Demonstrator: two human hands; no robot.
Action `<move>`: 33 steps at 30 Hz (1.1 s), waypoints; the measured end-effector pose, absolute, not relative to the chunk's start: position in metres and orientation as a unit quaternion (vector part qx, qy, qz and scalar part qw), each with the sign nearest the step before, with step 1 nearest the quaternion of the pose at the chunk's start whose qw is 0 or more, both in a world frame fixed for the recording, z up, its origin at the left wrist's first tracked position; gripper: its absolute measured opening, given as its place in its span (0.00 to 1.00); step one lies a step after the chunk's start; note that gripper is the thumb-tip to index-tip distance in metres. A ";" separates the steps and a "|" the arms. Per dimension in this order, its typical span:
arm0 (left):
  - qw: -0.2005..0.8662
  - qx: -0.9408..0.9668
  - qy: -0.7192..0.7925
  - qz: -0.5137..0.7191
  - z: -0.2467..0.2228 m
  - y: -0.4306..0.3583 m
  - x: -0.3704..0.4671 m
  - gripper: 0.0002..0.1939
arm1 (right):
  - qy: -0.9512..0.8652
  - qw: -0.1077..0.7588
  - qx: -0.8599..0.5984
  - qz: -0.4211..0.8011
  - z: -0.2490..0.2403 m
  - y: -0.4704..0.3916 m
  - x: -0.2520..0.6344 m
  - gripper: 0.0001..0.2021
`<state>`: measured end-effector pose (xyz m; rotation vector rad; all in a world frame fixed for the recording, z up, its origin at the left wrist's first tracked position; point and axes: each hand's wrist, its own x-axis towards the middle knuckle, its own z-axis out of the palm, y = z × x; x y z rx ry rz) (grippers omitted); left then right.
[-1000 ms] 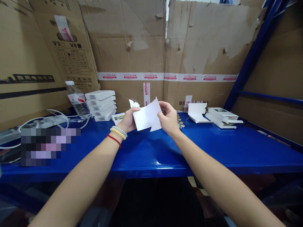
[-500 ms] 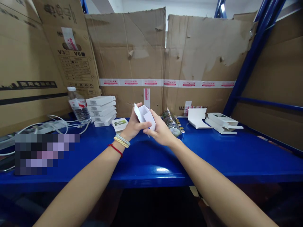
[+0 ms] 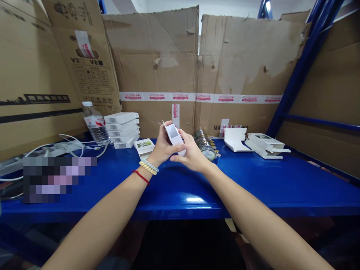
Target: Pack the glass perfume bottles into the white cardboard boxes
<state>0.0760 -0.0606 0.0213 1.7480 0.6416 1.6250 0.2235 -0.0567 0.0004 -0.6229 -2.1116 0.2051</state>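
- The left hand (image 3: 162,145) is closed around the white box (image 3: 177,141); its fingers lie on the left side and its thumb presses across the lower part.
- The right hand (image 3: 191,153) grips the same box from the right side, with the thumb below and the fingers partly hidden behind it.
- The box is held tilted over the blue table (image 3: 253,185), and its open end shows a hollow inside.
- On the left wrist, just below the box, there are twisted bracelets (image 3: 148,167) and a red string (image 3: 141,176).
- Near the box, to its left, lies a picture box (image 3: 144,144), white with a green picture, partly covered by the left hand.
- Near the box, to its right, a row of round pieces (image 3: 208,154) lies with small metal parts; what they are exactly, one cannot tell.
- Farther left of the box stand a stack of white boxes (image 3: 122,129) and a water bottle (image 3: 97,127), then white cables (image 3: 79,144).
- Farther right of the box are an opened carton (image 3: 236,144) and two piled cartons (image 3: 264,141).
- Behind the box rise cardboard sheets (image 3: 154,71) with printed tape (image 3: 180,97).
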 end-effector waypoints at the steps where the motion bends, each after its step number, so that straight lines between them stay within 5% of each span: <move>1: 0.325 0.668 0.244 0.623 0.021 -0.060 0.076 0.45 | -0.854 0.446 -0.253 0.081 0.000 -0.057 0.224 0.48; 10: 0.319 0.663 0.265 0.623 0.017 -0.057 0.077 0.42 | -0.874 0.403 -0.261 0.079 0.007 -0.068 0.228 0.37; 20: 0.289 0.599 0.330 0.670 0.018 -0.049 0.080 0.42 | -0.818 0.453 -0.354 0.002 0.006 -0.071 0.221 0.17; 28: 0.311 0.605 0.323 0.658 0.017 -0.047 0.076 0.43 | -0.824 0.456 -0.336 -0.002 0.006 -0.068 0.224 0.17; 33: 0.399 0.608 0.254 0.638 0.022 -0.046 0.068 0.32 | -0.793 0.486 -0.367 0.013 0.010 -0.065 0.226 0.18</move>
